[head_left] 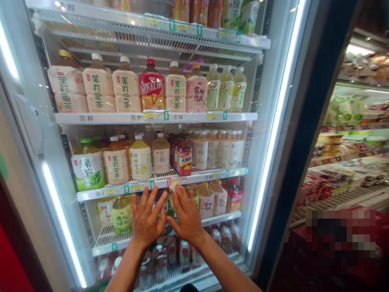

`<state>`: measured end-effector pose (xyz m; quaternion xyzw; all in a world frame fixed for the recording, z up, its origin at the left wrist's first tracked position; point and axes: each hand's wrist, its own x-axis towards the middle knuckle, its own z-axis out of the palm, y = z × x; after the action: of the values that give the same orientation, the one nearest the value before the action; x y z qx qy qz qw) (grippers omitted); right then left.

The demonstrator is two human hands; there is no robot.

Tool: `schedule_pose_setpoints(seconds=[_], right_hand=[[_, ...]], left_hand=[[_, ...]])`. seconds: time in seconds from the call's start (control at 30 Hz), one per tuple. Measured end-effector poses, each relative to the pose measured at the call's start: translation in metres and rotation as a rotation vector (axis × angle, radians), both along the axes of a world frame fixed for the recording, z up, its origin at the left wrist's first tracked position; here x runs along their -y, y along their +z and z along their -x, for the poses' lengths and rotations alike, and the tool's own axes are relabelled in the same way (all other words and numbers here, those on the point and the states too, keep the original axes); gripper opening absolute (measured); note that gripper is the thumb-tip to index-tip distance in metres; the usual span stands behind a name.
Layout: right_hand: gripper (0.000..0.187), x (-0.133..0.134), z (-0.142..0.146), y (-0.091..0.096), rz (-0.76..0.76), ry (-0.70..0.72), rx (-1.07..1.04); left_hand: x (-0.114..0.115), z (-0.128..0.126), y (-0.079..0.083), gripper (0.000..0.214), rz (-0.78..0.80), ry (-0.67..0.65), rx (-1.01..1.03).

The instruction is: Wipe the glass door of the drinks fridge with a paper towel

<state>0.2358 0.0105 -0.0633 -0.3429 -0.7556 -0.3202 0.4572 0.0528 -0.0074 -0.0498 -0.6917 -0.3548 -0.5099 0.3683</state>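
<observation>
Both my hands reach into an open drinks cooler at its third shelf [105, 237]. My left hand [147, 219] is raised with fingers spread, palm toward the bottles, and holds nothing. My right hand [186, 217] is beside it, fingers stretched flat, touching a bottle with a white cap [174, 187] that stands mostly hidden behind both hands. A yellow-green tea bottle [121, 213] stands just left of my left hand. Peach-coloured tea bottles [206, 200] stand right of my right hand.
Wire shelves above carry rows of large tea bottles [99, 87] and a red-labelled bottle [152, 87]. The lowest shelf holds reddish bottles [185, 255]. The dark door frame [304, 134] stands at right. Beyond it are open chilled shelves [349, 178] with packaged food.
</observation>
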Motion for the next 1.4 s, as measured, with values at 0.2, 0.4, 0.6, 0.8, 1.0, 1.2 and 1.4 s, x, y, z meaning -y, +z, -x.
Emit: schedule_pose_setpoints(seconds=[0.2, 0.4, 0.6, 0.8, 1.0, 1.2, 1.4], right_hand=[[0.068, -0.012, -0.032, -0.001, -0.006, -0.194, -0.463], [0.074, 0.003, -0.007, -0.050, 0.019, -0.080, -0.025], [0.070, -0.016, -0.043, -0.057, -0.006, -0.254, -0.482], [0.071, 0.006, 0.005, -0.123, 0.106, -0.164, -0.329], [0.069, -0.008, -0.032, -0.136, 0.110, -0.256, -0.482], [0.070, 0.000, -0.023, -0.141, 0.176, -0.265, -0.533], [0.067, -0.018, -0.079, -0.129, 0.110, -0.325, -0.696]], left_hand=[[-0.001, 0.000, -0.001, 0.066, -0.004, 0.001, -0.007], [-0.002, -0.001, -0.001, 0.066, -0.016, 0.002, -0.007], [-0.004, -0.001, -0.002, 0.063, -0.021, 0.014, -0.014], [-0.004, -0.002, -0.002, 0.067, -0.034, 0.031, -0.010], [-0.005, -0.002, -0.002, 0.067, -0.023, 0.035, -0.019], [-0.003, -0.003, 0.000, 0.072, -0.016, 0.041, -0.049], [-0.005, 0.002, 0.001, 0.078, -0.044, 0.058, -0.092]])
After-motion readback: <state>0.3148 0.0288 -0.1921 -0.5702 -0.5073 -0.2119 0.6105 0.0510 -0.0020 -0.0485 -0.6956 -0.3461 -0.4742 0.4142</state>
